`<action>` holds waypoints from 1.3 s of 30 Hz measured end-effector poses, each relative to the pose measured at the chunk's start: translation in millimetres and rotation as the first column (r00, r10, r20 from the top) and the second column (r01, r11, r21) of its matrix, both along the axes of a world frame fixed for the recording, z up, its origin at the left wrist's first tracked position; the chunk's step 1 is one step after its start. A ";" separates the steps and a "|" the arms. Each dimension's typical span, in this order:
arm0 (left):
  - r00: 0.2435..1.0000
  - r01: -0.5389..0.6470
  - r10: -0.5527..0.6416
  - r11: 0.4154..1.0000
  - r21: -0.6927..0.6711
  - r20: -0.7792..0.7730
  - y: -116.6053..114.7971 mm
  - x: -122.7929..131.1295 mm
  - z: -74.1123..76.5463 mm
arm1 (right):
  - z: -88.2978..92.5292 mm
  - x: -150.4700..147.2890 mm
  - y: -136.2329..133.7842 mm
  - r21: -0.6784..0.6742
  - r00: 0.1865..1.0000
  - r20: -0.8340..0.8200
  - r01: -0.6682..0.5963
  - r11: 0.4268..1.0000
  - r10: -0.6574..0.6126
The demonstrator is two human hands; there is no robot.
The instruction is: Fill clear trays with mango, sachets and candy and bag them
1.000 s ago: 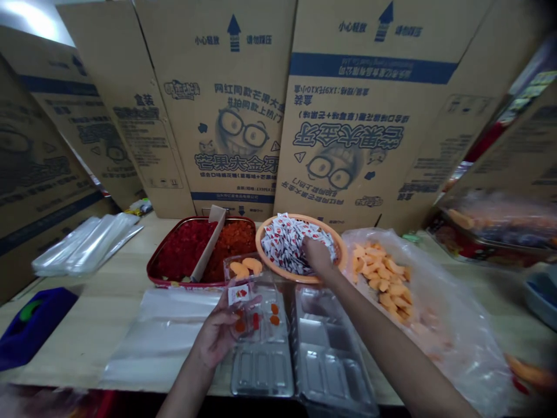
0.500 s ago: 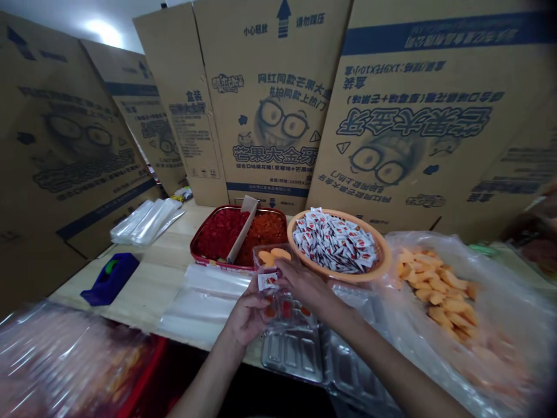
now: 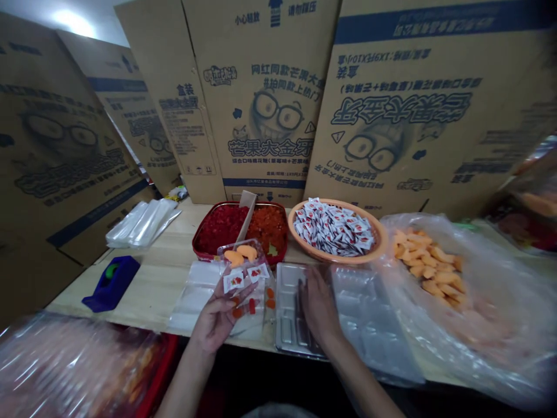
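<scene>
My left hand (image 3: 217,316) grips a clear plastic snack tray (image 3: 248,278) from below, tilted toward me. The tray carries two orange pieces, two small white sachets and a few red and orange candies. My right hand (image 3: 317,307) rests with fingers closed around the edge of a stack of empty clear trays (image 3: 289,313) lying on the wooden table (image 3: 165,273). An orange bowl (image 3: 378,244) full of white sachets stands just behind my right hand.
A red tray (image 3: 198,249) of red and orange bits with a cardboard divider stands behind the held tray. A plastic bag of orange pieces (image 3: 429,267) lies right. Clear bags (image 3: 143,223) and a blue tape dispenser (image 3: 111,281) lie left. Cardboard boxes (image 3: 270,98) wall the back.
My right hand left the sachet bowl, came to the held tray, then dropped onto the stack of empty trays. A second sachet now lies in the held tray.
</scene>
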State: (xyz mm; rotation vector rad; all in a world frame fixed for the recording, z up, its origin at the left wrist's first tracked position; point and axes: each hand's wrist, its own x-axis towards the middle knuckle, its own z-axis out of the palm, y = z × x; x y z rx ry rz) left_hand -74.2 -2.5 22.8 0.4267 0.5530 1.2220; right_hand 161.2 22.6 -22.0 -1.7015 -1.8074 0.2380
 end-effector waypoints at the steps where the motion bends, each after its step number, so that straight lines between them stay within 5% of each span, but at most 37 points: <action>1: 1.000 0.001 -0.001 1.000 0.000 0.008 -2.5 -4.5 -0.8 | -2.0 5.4 3.1 0.014 0.999 0.030 0.020 1.000 -0.020; 5: 1.000 0.007 -0.007 1.000 -0.025 0.022 -10.9 -15.3 -7.0 | 6.6 18.7 10.4 0.087 0.991 0.124 0.044 0.995 -0.055; 12: 0.999 0.034 -0.034 0.999 -0.024 0.032 -22.8 -23.8 -18.1 | 6.7 -15.8 44.3 0.021 0.946 0.320 -0.050 0.999 0.041; 19: 0.997 -0.001 0.008 0.996 -0.085 0.079 -32.7 -30.1 -22.8 | -12.4 -10.2 58.0 0.030 0.965 0.261 0.025 0.999 -0.032; 29: 0.999 -0.001 0.005 0.998 -0.063 0.053 -32.6 -26.9 -22.5 | -11.5 -10.1 53.8 0.057 0.973 0.203 0.105 0.993 -0.114; 34: 0.998 -0.001 0.002 1.000 -0.030 0.061 -34.8 -25.3 -25.8 | 17.4 -5.3 41.8 0.180 0.993 -0.020 0.120 0.976 -0.118; 39: 0.997 -0.003 0.009 0.996 -0.088 0.073 -34.6 -18.0 -23.8 | 77.3 -26.0 36.8 0.142 0.965 -0.215 -0.124 0.982 0.153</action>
